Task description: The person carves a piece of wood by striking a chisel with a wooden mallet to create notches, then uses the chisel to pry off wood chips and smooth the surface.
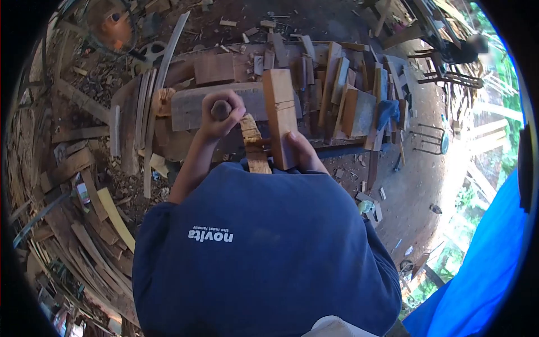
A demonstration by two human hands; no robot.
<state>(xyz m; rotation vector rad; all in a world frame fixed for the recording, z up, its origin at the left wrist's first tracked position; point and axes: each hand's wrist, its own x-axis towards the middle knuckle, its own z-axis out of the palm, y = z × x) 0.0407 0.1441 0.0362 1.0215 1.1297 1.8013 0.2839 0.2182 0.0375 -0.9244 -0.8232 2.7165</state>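
Observation:
My left hand (223, 114) is closed in a fist around a round dark wooden handle (221, 109); its end points up at me and whatever is below is hidden. On the right, my right hand (304, 150) grips the side of a long rectangular wooden block (280, 115), thumb on its near part. Between the two hands is a rough, chipped piece of pale wood (252, 136), its near end meeting the edge of my blue shirt. Beneath the hands lies a wide grey plank (188, 108) on the workbench.
Several wooden offcuts (337, 81) crowd the right of the bench, with a blue cloth (388, 112) among them. Long strips (147, 109) lean at left. A lumber pile (84, 247) fills the lower left. Scraps litter the floor; a blue tarp (477, 269) hangs at right.

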